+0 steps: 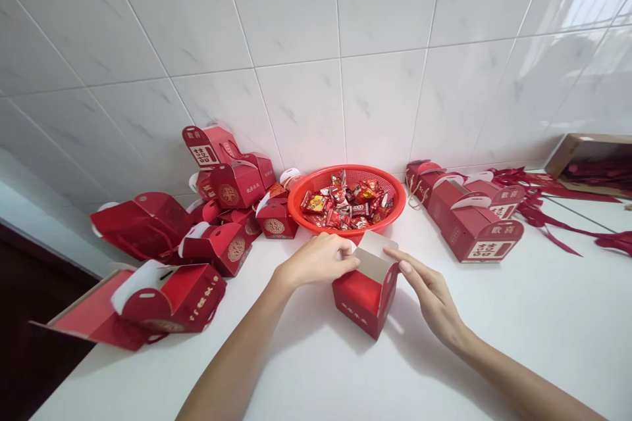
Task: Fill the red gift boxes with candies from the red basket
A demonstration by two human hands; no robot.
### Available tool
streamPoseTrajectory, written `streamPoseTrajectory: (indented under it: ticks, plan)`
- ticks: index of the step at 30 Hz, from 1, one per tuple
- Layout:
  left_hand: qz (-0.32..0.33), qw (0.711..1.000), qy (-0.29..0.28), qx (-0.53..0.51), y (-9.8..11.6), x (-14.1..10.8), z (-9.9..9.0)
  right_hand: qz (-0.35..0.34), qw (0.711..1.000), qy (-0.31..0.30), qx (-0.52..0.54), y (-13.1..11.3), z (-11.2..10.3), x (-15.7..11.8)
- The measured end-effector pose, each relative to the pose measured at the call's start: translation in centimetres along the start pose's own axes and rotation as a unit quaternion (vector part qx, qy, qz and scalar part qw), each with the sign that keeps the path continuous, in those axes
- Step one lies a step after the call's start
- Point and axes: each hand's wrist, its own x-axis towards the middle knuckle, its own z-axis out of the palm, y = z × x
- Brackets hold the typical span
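A red gift box [358,302] with a pale inside stands open-topped on the white table, its flaps raised. My left hand [318,260] is at its left rim, fingers curled and thumb reaching over the edge; the fingertips are partly hidden. My right hand [432,296] has the index finger and thumb at the top of the right-hand flap, the other fingers extended together. Just behind the box sits a red plastic basket [296,200] holding many wrapped candies [340,204].
Finished-looking red boxes [237,184] are piled on the left, with an opened one [172,296] near the table's left edge. A row of similar boxes [478,227] stands on the right. Beyond them lie dark red ribbons [543,214] and a cardboard box [582,148]. A tiled wall [296,105] bounds the back.
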Motion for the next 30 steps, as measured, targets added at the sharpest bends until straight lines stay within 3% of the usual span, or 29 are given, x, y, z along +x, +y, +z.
streamPoseTrajectory:
  ticks: [8, 12, 18, 23, 30]
  plan:
    - [0.067, 0.993, -0.081, -0.049, -0.3, -1.1, -2.1, -0.009, 1.0, 0.012, -0.027, 0.3, 0.0, 0.0]
    - [0.048, 0.991, -0.081, -0.094, -0.8, -1.1, -2.4, -0.024, 0.999, 0.012, -0.042, 0.5, 0.0, 0.0]
    - [-0.001, 0.998, -0.06, -0.029, -0.3, -1.6, -2.3, -0.013, 0.999, 0.02, -0.027, 0.2, -0.4, 0.2]
    - [0.037, 0.999, 0.016, -0.015, 1.0, -1.6, -1.2, 0.004, 1.0, 0.01, -0.003, 0.1, -0.3, 0.2]
    - [0.045, 0.999, -0.012, 0.016, 1.0, -1.1, 0.0, 0.017, 1.0, 0.02, -0.005, 0.2, 0.0, 0.0]
